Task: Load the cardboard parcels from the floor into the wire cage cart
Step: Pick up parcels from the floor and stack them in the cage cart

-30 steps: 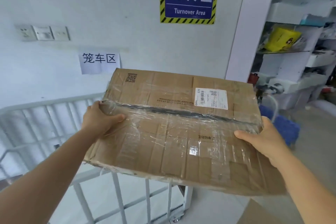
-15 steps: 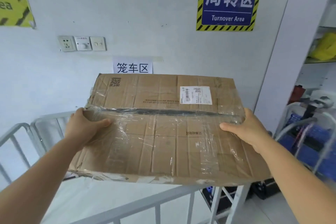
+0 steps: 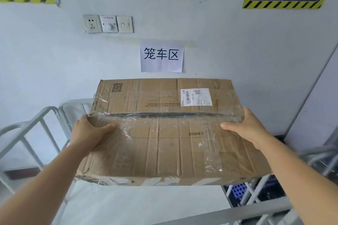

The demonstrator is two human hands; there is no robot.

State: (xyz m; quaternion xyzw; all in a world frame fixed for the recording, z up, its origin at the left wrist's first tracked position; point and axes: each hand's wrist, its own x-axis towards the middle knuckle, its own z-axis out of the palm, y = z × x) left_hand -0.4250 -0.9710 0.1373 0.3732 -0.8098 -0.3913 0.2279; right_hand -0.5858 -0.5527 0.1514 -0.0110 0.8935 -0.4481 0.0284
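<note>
Left hand (image 3: 89,131) and right hand (image 3: 248,128) grip a flat, tape-wrapped brown cardboard parcel (image 3: 168,133) above the grey wire cage cart (image 3: 33,126), best lowered level inside.

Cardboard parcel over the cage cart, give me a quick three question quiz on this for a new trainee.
1. True or false: both hands hold the cardboard parcel.
2. Which side of the parcel's top carries the white shipping label: A) the left hand's side, B) the right hand's side?
3. Fill in: the parcel is held above the ____.

Key
1. True; one hand grips each end, thumbs on top.
2. B, at the far edge.
3. Wire cage cart; the parcel is not yet set down.
</note>
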